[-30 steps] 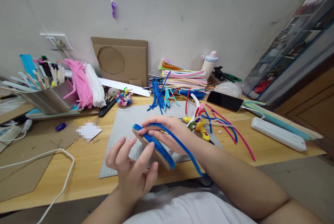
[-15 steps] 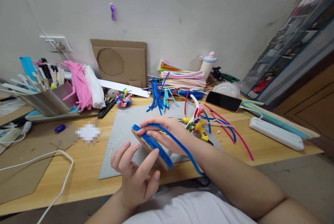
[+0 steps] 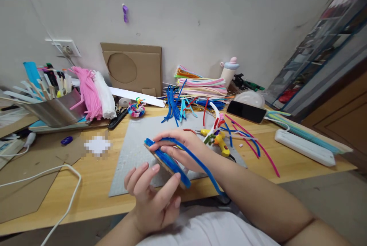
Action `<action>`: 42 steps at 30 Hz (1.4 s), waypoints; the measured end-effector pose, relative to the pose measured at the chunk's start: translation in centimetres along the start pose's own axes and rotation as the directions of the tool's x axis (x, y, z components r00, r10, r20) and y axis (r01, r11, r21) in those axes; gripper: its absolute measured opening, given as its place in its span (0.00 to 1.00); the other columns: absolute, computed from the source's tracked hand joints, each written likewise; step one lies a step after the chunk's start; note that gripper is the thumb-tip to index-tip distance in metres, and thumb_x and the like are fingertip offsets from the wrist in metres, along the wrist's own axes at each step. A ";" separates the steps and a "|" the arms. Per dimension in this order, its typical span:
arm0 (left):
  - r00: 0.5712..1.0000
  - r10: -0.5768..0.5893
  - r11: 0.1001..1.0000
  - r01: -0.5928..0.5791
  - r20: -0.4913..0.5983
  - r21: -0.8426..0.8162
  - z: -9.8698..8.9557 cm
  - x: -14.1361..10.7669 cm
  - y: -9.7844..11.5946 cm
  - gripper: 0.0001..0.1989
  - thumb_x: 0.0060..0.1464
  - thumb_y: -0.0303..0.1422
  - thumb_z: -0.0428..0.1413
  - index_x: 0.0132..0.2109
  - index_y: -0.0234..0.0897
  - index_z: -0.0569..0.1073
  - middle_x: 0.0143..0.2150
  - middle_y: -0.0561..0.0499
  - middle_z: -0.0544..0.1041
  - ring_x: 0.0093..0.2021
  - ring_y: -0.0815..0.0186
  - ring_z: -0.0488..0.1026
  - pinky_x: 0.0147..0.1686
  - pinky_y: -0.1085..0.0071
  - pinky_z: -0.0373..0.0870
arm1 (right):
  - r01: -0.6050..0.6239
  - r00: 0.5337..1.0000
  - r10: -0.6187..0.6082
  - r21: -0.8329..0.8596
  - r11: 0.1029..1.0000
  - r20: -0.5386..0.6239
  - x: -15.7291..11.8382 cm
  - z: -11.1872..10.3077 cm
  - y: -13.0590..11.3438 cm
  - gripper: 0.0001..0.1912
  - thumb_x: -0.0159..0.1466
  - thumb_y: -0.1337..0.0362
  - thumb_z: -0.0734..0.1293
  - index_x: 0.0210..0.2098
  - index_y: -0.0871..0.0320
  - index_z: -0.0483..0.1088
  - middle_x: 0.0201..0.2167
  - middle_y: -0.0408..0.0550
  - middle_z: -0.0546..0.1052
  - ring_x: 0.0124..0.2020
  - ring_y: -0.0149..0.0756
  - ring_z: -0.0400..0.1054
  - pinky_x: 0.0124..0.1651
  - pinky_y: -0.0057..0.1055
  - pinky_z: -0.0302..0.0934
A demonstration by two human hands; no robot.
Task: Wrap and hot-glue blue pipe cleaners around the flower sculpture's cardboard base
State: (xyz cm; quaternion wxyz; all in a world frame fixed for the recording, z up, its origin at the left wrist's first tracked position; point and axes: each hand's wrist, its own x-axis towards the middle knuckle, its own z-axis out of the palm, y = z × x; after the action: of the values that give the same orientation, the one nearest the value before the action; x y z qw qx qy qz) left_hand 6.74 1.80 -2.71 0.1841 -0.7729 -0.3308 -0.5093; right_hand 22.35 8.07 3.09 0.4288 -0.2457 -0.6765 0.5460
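Observation:
A flat piece of cardboard (image 3: 158, 158) is tilted over the grey cutting mat (image 3: 126, 173), its upper side covered with blue pipe cleaner (image 3: 172, 161). My right hand (image 3: 186, 148) is closed on it from the far side, its fingertips pressing the blue pipe cleaner near the upper left end. From there a loose length of the same pipe cleaner arches over the hand and wrist toward my lap. My left hand (image 3: 155, 194) is on the near side with fingers spread. Its index fingertip touches the lower right part of the piece; the thumb stays below, apart.
Beyond my right hand lie a yellow glue gun (image 3: 222, 144) and loose coloured pipe cleaners (image 3: 266, 156). A black phone (image 3: 246, 111) and a white power strip (image 3: 304, 147) sit at the right. Pipe cleaner bundles (image 3: 200, 87) and leaning cardboard (image 3: 146, 66) line the wall. A white cable (image 3: 76, 184) crosses the left.
My left hand has shifted slightly right and down along the cardboard piece. The piece has tilted a little, so less of its near edge shows. My right hand keeps its hold.

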 end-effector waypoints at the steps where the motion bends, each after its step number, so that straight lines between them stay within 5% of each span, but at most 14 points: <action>1: 1.000 0.016 1.000 -0.016 -0.009 0.002 0.0 0.0 0.0 0.14 0.64 0.40 0.46 0.43 0.46 0.77 0.47 0.44 0.64 0.57 0.53 0.58 0.55 0.54 0.54 | -0.004 1.000 0.004 0.015 1.000 0.004 0.0 0.0 0.1 0.12 0.67 0.62 0.65 0.48 0.59 0.69 0.45 0.56 0.82 0.48 0.41 0.79 0.53 0.38 0.72; 11: 0.999 -0.023 0.999 0.024 0.026 -0.041 0.2 -0.5 0.2 0.16 0.63 0.43 0.46 0.44 0.47 0.78 0.48 0.44 0.64 0.56 0.53 0.59 0.58 0.53 0.51 | -0.005 1.000 0.005 -0.013 1.000 -0.004 0.0 -0.1 0.0 0.14 0.67 0.58 0.66 0.49 0.58 0.68 0.45 0.56 0.82 0.49 0.42 0.78 0.53 0.40 0.71; 15: 0.984 -0.111 0.992 0.101 -0.139 -0.075 0.1 -1.2 0.1 0.16 0.59 0.37 0.51 0.53 0.50 0.73 0.47 0.45 0.64 0.53 0.53 0.62 0.56 0.49 0.57 | -0.046 0.999 0.046 -0.002 0.999 0.002 -0.1 -0.1 -0.5 0.13 0.68 0.59 0.66 0.48 0.59 0.68 0.45 0.56 0.82 0.47 0.40 0.79 0.52 0.40 0.72; 17: 0.978 -0.170 0.983 0.161 -0.119 -0.084 -0.2 -1.1 -0.2 0.19 0.56 0.34 0.53 0.55 0.47 0.72 0.50 0.43 0.62 0.54 0.51 0.61 0.56 0.48 0.58 | -0.051 0.999 0.051 0.030 0.998 0.010 -0.1 0.0 -0.5 0.13 0.68 0.59 0.66 0.48 0.58 0.68 0.45 0.56 0.81 0.47 0.40 0.79 0.51 0.38 0.73; 21: 0.988 -0.156 0.987 0.157 0.017 -0.039 -0.8 -0.5 -0.6 0.14 0.55 0.33 0.53 0.48 0.45 0.76 0.52 0.42 0.63 0.56 0.49 0.58 0.56 0.49 0.57 | -0.035 0.999 0.035 0.020 0.999 0.022 -0.2 0.1 -0.4 0.12 0.68 0.61 0.65 0.49 0.59 0.67 0.46 0.57 0.81 0.49 0.41 0.78 0.53 0.39 0.71; 27: 0.979 -0.177 0.982 0.169 -0.097 -0.090 -0.9 0.2 -0.1 0.07 0.51 0.26 0.56 0.38 0.43 0.71 0.45 0.46 0.64 0.48 0.56 0.62 0.50 0.55 0.60 | -0.049 0.999 0.049 0.023 0.999 0.020 -0.1 0.0 -0.5 0.12 0.68 0.61 0.66 0.49 0.59 0.68 0.46 0.57 0.81 0.48 0.40 0.78 0.53 0.38 0.71; 34: 0.952 -0.296 0.954 0.299 0.073 -0.036 -1.3 2.5 0.2 0.08 0.54 0.27 0.61 0.40 0.42 0.73 0.49 0.46 0.65 0.51 0.57 0.65 0.50 0.58 0.58 | -0.044 0.999 0.043 0.029 0.999 0.019 -0.2 0.1 -0.7 0.14 0.68 0.58 0.66 0.49 0.59 0.69 0.46 0.55 0.81 0.49 0.40 0.77 0.52 0.37 0.72; 42: 0.930 -0.262 0.965 0.250 0.258 0.080 -3.3 5.3 0.7 0.01 0.58 0.31 0.59 0.37 0.43 0.74 0.43 0.49 0.69 0.44 0.58 0.65 0.44 0.60 0.55 | -0.010 1.000 0.010 -0.063 0.998 -0.004 0.0 0.2 -1.2 0.10 0.67 0.62 0.65 0.47 0.59 0.70 0.44 0.54 0.82 0.46 0.40 0.79 0.49 0.35 0.74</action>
State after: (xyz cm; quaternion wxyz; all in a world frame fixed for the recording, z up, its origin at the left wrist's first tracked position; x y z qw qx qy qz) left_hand 6.40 0.94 3.54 0.0877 -0.7802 -0.4619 -0.4126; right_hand 22.37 7.63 4.20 0.4192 -0.2634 -0.6913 0.5263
